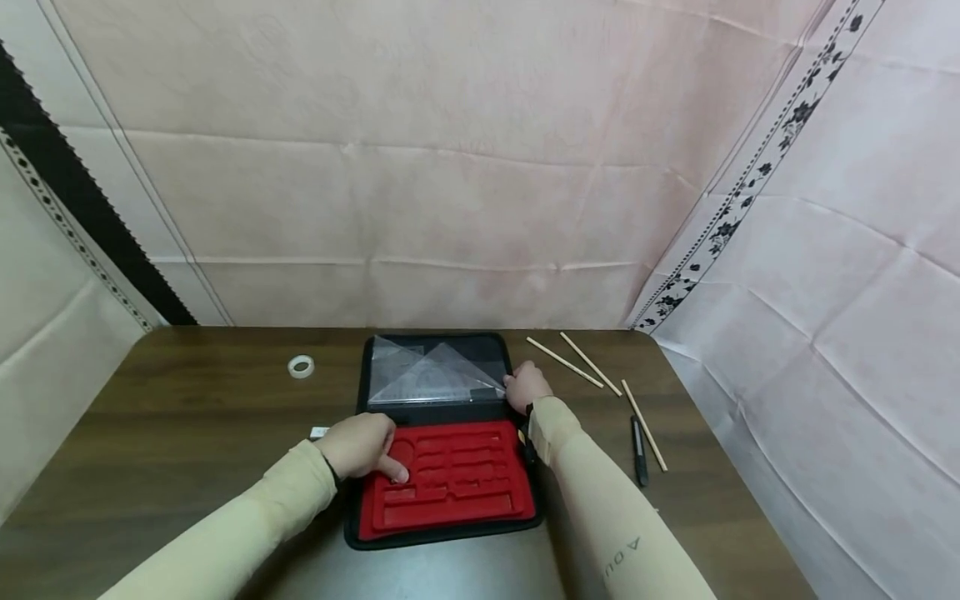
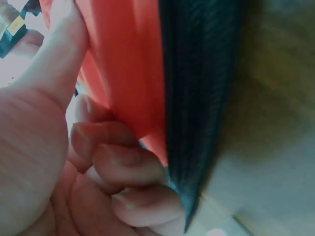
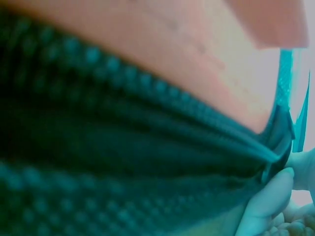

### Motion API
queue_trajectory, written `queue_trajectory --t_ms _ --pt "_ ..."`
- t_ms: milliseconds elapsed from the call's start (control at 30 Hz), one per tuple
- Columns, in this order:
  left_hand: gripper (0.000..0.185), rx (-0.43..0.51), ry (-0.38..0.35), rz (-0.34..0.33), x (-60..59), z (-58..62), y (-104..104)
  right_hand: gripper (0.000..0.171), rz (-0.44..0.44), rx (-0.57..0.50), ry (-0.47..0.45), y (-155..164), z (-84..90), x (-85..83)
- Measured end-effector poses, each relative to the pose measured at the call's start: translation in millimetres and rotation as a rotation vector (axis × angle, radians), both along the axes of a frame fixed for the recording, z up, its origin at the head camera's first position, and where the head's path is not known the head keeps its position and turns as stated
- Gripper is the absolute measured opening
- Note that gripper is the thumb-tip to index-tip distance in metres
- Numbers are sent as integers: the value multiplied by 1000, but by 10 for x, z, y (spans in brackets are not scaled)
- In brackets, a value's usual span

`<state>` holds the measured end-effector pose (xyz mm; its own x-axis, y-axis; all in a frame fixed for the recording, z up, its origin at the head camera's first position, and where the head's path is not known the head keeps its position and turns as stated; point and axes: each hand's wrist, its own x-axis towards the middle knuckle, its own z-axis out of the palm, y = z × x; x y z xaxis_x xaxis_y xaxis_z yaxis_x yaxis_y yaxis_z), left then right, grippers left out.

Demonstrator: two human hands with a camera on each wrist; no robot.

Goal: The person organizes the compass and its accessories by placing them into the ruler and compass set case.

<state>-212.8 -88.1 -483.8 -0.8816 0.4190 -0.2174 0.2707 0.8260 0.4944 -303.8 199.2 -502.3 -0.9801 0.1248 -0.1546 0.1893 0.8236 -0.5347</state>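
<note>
A black zippered case (image 1: 444, 537) lies unfolded on the table, with a red moulded tray (image 1: 450, 479) in its near half. Clear plastic sheets or set squares (image 1: 450, 371) sit in the far half. My left hand (image 1: 360, 447) grips the near half's left side, thumb over the red tray; in the left wrist view, its fingers curl by the zipper edge (image 2: 197, 73). My right hand (image 1: 527, 387) holds the far half's right edge near the fold. In the right wrist view, the zipper teeth (image 3: 142, 81) run close to the camera and fingers (image 3: 270, 201) touch the case's corner.
A white tape roll (image 1: 301, 376) lies to the left on the wooden table (image 1: 187, 425). Three thin wooden sticks (image 1: 564, 362) and a black pen-like tool (image 1: 639, 454) lie to the right. A small white piece (image 1: 318, 432) shows beside my left hand. Cloth (image 1: 450, 208) hangs behind.
</note>
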Motion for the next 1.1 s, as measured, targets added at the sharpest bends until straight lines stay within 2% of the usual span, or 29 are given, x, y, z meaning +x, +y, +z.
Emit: queue_trajectory --t_ms 100,200,333,467,567,633,767,900,1000,1100 --pt "46 4 -2 -6 9 5 -18 27 7 12 4 -3 19 6" --pt "43 21 -1 -45 -1 22 -57 27 2 18 3 2 16 24" --pt "34 54 27 -54 -92 93 -185 27 3 14 4 -2 8 37" --pt "25 78 121 -2 -262 195 -403 26 4 5 0 -12 16 29" --pt "39 67 208 47 -388 227 -604 26 3 6 -6 -12 27 22" --pt "53 39 238 95 -467 203 -742 27 2 13 -9 -6 30 19" --pt "75 13 202 234 -666 99 -990 27 4 23 -12 6 16 9" --pt "90 87 65 364 -926 -42 -1210 26 6 31 -7 11 4 -2" --pt "89 138 -21 383 -1091 -189 -1344 25 3 31 -8 13 10 1" --pt "77 157 -26 343 -1177 -290 -1429 25 3 27 -8 16 22 1"
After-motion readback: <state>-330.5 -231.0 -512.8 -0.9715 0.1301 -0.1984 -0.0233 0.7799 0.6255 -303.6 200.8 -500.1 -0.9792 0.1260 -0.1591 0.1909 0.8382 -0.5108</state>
